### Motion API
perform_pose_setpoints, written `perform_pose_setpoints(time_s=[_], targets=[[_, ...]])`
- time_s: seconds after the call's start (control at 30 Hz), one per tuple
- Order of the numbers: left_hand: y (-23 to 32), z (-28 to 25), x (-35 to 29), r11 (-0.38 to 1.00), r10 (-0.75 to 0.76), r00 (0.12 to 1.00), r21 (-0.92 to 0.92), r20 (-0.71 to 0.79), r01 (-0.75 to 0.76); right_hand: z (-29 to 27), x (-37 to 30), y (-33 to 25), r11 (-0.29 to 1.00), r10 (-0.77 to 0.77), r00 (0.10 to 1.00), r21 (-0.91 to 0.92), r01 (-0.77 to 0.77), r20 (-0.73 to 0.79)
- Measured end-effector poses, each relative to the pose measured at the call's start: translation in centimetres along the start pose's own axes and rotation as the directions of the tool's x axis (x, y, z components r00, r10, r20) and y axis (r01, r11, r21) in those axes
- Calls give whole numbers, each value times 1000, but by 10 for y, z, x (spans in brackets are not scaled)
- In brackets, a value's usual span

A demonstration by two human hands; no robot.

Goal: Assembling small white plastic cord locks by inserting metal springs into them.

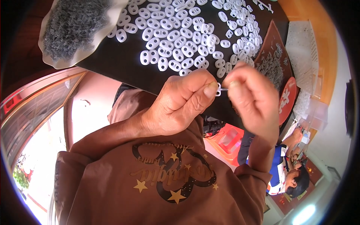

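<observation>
My left hand (183, 103) is closed, pinching a small white two-holed plastic cord-lock piece (218, 90) between thumb and forefinger. A thin coil spring (224, 89) bridges the short gap between that piece and my right hand (252, 98). The right thumb and forefinger are pressed together on the spring's other end; this hand is slightly blurred. Whether the spring's near end sits inside the white piece I cannot tell. Just beyond both hands, many similar white pieces (173, 35) lie spread over the dark tabletop (112, 60).
A cream tray (52, 63) heaped with grey springs (75, 28) stands at the far left. To the right are a brown tray (270, 35) of small greyish parts, a red plate (292, 84) with white bits, and clear containers (317, 112). Another person (288, 172) sits at the right.
</observation>
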State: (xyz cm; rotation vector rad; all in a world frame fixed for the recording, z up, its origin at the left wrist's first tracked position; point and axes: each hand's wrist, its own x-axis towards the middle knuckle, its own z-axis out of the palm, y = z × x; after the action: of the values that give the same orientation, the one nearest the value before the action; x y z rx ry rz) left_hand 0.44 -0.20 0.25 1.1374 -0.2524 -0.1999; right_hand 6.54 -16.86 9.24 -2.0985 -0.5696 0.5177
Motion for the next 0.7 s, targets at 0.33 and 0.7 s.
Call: perform_pose_setpoints(time_s=[0.33, 0.7], targets=[[2, -1, 4, 1000, -12, 1000, -8, -5, 12, -35, 80, 59, 844, -214, 962, -528, 96, -167], [-1, -6, 7, 999, 18, 1000, 49, 3, -18, -29, 103, 43, 784, -38, 995, -620, -31, -97]])
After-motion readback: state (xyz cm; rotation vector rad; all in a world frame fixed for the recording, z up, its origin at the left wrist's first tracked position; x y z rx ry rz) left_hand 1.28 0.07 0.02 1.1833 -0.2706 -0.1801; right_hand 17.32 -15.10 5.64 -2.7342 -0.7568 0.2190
